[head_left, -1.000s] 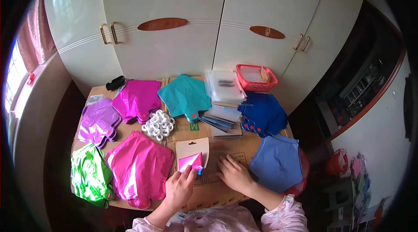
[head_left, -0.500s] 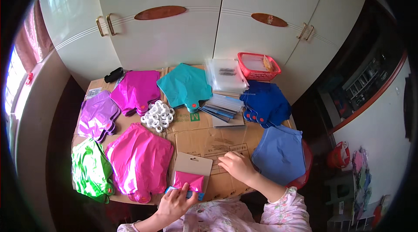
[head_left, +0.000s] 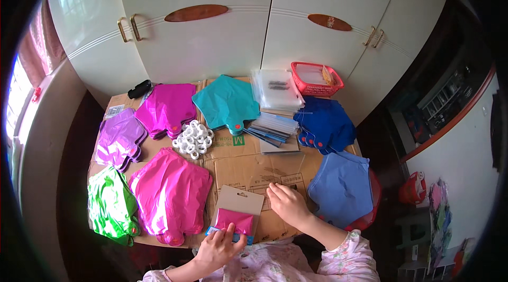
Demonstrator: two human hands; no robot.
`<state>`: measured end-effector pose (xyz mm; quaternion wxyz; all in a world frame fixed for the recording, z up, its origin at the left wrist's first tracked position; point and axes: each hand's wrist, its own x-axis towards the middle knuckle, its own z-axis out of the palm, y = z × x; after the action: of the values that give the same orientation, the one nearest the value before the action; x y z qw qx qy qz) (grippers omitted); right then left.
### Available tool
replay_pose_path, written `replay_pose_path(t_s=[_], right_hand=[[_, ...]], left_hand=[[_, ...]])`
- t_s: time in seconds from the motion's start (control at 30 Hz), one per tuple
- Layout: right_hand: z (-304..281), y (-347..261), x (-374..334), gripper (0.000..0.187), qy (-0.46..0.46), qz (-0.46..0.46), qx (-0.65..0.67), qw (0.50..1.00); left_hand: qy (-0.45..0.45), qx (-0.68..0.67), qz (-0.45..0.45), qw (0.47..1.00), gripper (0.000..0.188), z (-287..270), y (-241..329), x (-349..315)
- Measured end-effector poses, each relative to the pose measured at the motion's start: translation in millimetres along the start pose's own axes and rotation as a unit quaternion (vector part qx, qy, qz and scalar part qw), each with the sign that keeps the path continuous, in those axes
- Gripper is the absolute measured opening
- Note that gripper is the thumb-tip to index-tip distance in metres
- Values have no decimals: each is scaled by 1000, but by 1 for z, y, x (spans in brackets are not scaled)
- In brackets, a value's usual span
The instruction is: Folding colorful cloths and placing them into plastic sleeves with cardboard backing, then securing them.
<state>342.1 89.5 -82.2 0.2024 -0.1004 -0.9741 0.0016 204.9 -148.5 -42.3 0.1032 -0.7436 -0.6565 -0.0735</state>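
Note:
My left hand [head_left: 218, 247] is at the table's near edge, gripping the bottom of a beige hang-hole card [head_left: 236, 197] between thumb and fingers. A folded bright pink foil packet [head_left: 235, 221] lies across the card's lower half under my fingertips, with a blue strip [head_left: 250, 239] showing below it. To the card's right, my right hand [head_left: 288, 205] hovers low over the cardboard, its fingers bent and pressed together. Whatever is between those fingertips, if anything, is too small to tell. Beside that hand lies a pale blue flat foil balloon pile [head_left: 341, 189].
Flat foil balloons surround the work spot: pink [head_left: 169, 192], green [head_left: 111, 202], lilac [head_left: 119, 136], magenta [head_left: 166, 107], teal [head_left: 227, 102] and dark blue [head_left: 328, 126]. White rings [head_left: 193, 139], clear sleeves [head_left: 275, 88], thin sticks [head_left: 272, 128] and a red basket [head_left: 317, 81] also sit here.
The card with the pink packet has shifted slightly right and tilted, along with my left hand. My right hand has barely moved, its fingers now pointing more upward.

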Motion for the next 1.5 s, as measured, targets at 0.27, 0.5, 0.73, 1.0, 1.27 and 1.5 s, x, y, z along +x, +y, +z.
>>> replay_pose_path(t_s=[0.27,0.5,0.73,1.0,1.27,1.5], right_hand=[[-14,-8,8,17,6,-27,-86,996],[-12,-7,12,7,-1,26,40,999],[-1,-24,25,11,35,69,69,995],[2,-30,29,10,71,25,-5,997],[-4,-39,26,7,46,-16,-21,999],[-2,-37,30,7,37,-1,13,999]], left_hand=[[-6,9,9,1000,35,0,1,-1],[19,-7,19,1000,35,-1,7,4],[20,-10,64,998,36,1,14,12],[20,-20,63,998,36,2,14,7],[13,-25,55,998,36,-1,11,13],[32,7,84,996,37,12,6,15]])
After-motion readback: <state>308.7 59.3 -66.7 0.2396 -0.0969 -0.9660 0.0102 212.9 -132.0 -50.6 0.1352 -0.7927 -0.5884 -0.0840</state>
